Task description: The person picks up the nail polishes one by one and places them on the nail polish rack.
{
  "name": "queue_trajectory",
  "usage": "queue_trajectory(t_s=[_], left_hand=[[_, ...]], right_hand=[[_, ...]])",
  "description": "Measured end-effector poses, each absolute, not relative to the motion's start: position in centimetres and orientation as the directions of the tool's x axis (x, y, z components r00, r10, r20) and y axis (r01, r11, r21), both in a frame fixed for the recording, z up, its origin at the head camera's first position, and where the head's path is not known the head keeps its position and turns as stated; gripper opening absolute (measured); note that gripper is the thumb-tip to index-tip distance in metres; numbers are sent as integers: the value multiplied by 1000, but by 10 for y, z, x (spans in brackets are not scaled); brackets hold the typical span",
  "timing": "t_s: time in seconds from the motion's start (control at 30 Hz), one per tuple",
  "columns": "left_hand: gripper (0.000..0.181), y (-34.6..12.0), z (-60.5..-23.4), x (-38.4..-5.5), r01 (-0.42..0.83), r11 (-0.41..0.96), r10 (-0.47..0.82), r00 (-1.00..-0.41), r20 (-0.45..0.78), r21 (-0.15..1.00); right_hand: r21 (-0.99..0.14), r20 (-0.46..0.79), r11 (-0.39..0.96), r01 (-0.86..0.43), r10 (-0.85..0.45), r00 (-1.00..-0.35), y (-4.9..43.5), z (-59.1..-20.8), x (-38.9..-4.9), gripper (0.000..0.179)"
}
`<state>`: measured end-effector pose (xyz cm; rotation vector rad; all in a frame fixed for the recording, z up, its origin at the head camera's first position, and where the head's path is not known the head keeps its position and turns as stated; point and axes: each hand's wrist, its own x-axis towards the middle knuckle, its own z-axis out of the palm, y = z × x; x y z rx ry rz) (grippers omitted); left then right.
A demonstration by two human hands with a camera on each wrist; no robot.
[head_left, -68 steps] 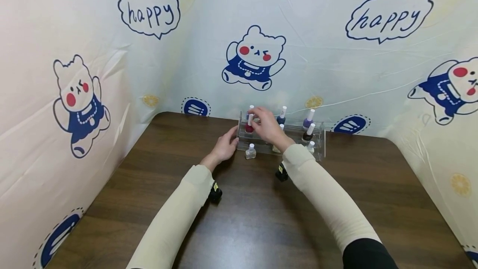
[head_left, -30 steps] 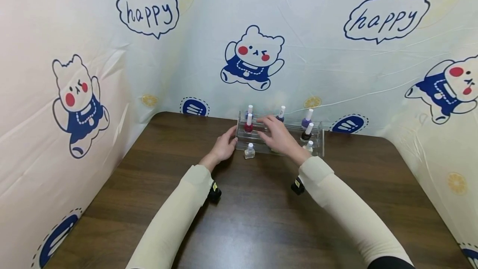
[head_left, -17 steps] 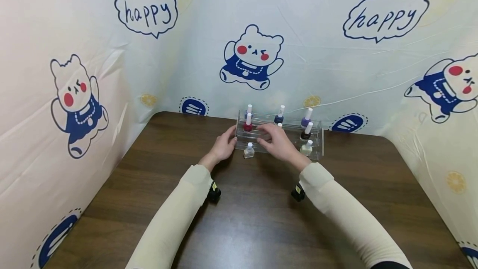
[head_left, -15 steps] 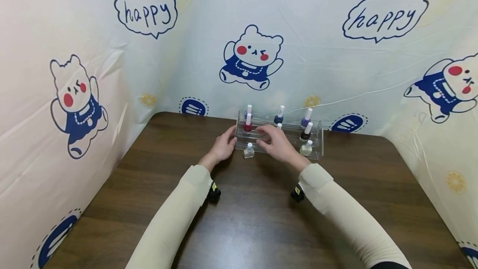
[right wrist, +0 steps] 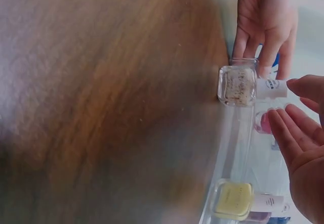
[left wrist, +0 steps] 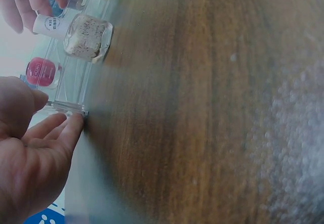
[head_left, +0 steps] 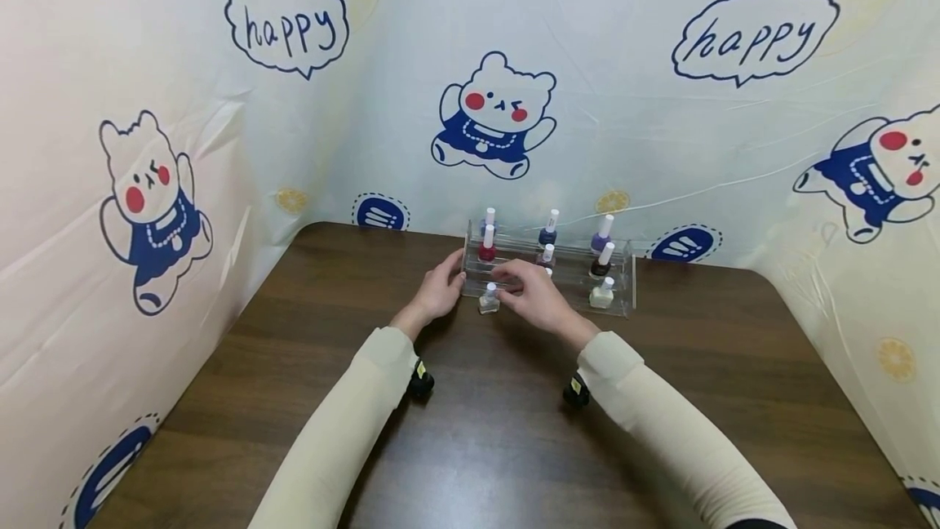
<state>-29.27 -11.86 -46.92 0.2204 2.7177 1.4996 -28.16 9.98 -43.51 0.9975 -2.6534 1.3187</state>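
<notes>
A clear stepped display rack (head_left: 573, 278) holds several white-capped nail polish bottles. My left hand (head_left: 438, 288) rests at its left end, nearly straight fingertips touching the end panel. My right hand (head_left: 539, 298) is at the front left bottle of clear glitter nail polish (right wrist: 238, 86). Its thumb lies right at the end of the white cap (right wrist: 273, 87), the other fingers held apart from it. A red bottle (head_left: 487, 251) stands on the step behind. The pale yellow bottle (right wrist: 234, 200) in the front row is mostly hidden by my right hand in the head view.
On the rack's right side stand a pale green bottle (head_left: 602, 295), a dark bottle (head_left: 600, 266) and a purple bottle (head_left: 602, 240). A navy bottle (head_left: 548, 233) is in the back row. The brown table (head_left: 470, 447) meets a printed cloth wall (head_left: 396, 129) behind.
My right hand has left the red bottle, moved right to the rack's middle, then come forward and left to the glitter bottle. My left hand stays at the rack's end.
</notes>
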Motion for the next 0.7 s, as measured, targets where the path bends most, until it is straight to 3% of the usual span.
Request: queue_trajectory(t_s=[0.4,0.7], left_hand=[[55,-120,-467,-292,107,522,135,-990,42,846],[57,-119,-468,-292,100,535,145,-989,26,839]], right_hand=[[-672,330,430,-603,-555,-764,89,-433,-280,20],[-639,300,488,-594,-553,-777,90,-439,-280,18]])
